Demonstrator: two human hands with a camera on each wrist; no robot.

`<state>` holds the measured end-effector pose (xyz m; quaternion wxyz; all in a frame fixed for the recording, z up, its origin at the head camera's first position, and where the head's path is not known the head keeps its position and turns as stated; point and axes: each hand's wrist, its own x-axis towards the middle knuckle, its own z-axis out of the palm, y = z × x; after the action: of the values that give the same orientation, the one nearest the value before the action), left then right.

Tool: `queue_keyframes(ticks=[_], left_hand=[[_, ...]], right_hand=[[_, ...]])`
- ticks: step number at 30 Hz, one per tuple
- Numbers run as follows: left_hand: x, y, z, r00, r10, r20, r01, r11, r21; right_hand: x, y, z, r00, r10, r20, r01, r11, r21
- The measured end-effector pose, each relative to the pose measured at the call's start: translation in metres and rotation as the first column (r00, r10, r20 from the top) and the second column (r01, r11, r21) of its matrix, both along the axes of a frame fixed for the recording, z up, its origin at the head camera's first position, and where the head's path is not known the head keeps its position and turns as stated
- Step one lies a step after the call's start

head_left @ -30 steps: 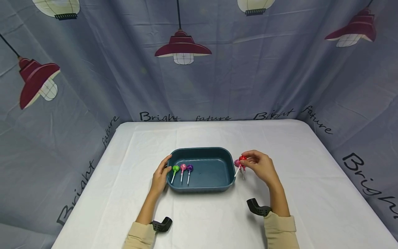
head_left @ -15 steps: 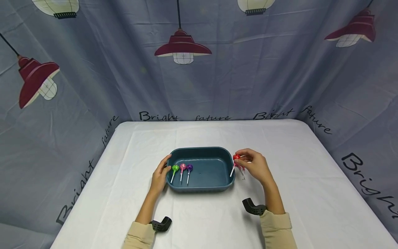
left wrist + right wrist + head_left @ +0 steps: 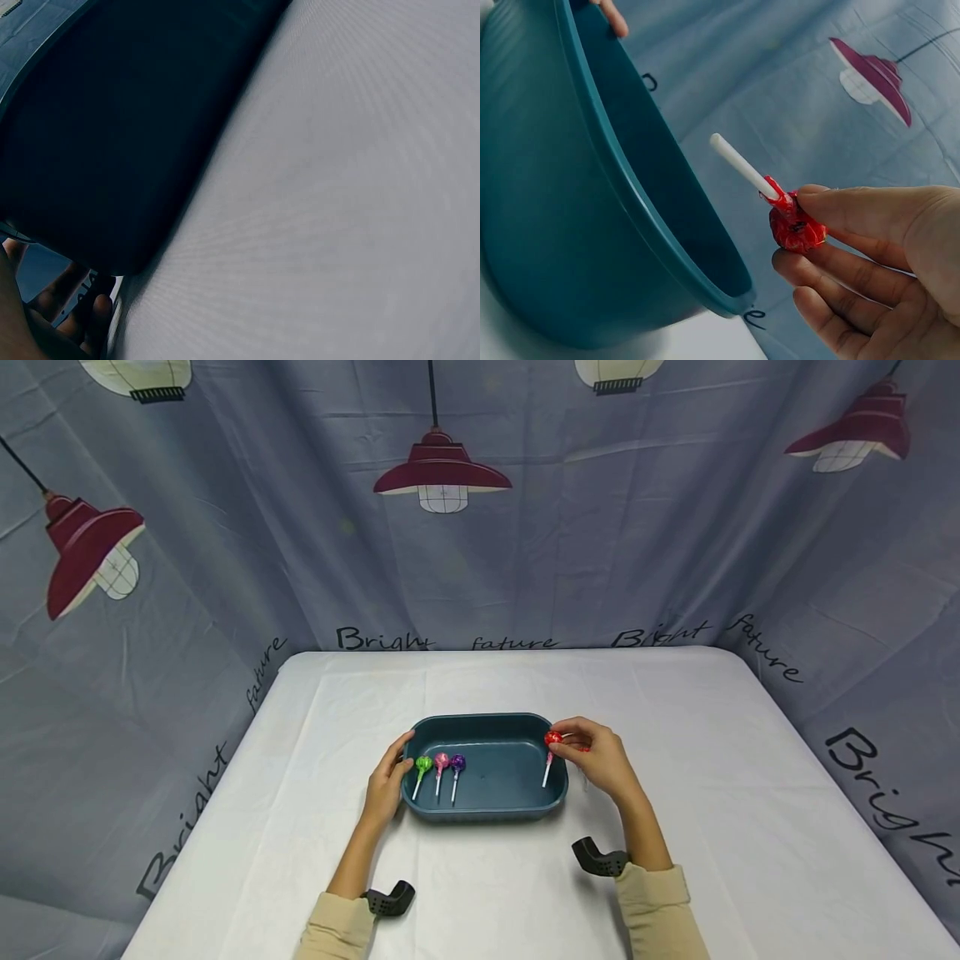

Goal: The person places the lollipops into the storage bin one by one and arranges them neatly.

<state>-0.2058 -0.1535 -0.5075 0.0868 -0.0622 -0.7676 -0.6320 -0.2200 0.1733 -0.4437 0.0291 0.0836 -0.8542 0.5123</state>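
In the head view a teal plastic bin (image 3: 495,815) sits mid-table. My left hand (image 3: 385,789) grips its left end, thumb at the rim and fingers along the outside; in the left wrist view those fingers are partly dark. My right hand (image 3: 597,762) pinches a red-wrapped lollipop (image 3: 552,738) by its head between thumb and fingers, above the bin's right end. Its white stick (image 3: 742,166) points away from the palm. Inside the bin's left part, a green lollipop (image 3: 423,764), a pink lollipop (image 3: 442,762) and a purple lollipop (image 3: 457,763) stand in a row.
A small red patch (image 3: 585,749) shows behind the right hand, mostly hidden. White cloth (image 3: 495,893) covers the table. A grey-blue curtain (image 3: 600,552) printed with lamps and lettering hangs behind and at both sides. Each wrist wears a black camera mount (image 3: 600,857).
My right hand has moved left with the red lollipop, from beside the bin to over its right end. The left hand and the lollipops in the bin have stayed in place.
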Motion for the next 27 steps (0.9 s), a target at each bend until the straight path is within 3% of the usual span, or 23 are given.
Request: queue_keyframes(ticks=[15, 22, 27], left_hand=[[-0.003, 0.0, -0.002, 1.0, 0.004, -0.006, -0.004, 1.0, -0.001], [-0.016, -0.007, -0.032, 1.0, 0.018, 0.011, -0.018, 1.0, -0.007], [-0.008, -0.003, -0.013, 1.0, 0.009, 0.009, -0.01, 1.0, 0.006]], right_hand=[[-0.004, -0.018, -0.003, 0.998, 0.061, -0.004, -0.061, 0.998, -0.009], [-0.003, -0.027, -0.007, 0.997, 0.077, -0.001, -0.077, 0.997, 0.029], [-0.002, -0.031, -0.008, 0.996, 0.088, -0.005, -0.087, 0.995, 0.041]])
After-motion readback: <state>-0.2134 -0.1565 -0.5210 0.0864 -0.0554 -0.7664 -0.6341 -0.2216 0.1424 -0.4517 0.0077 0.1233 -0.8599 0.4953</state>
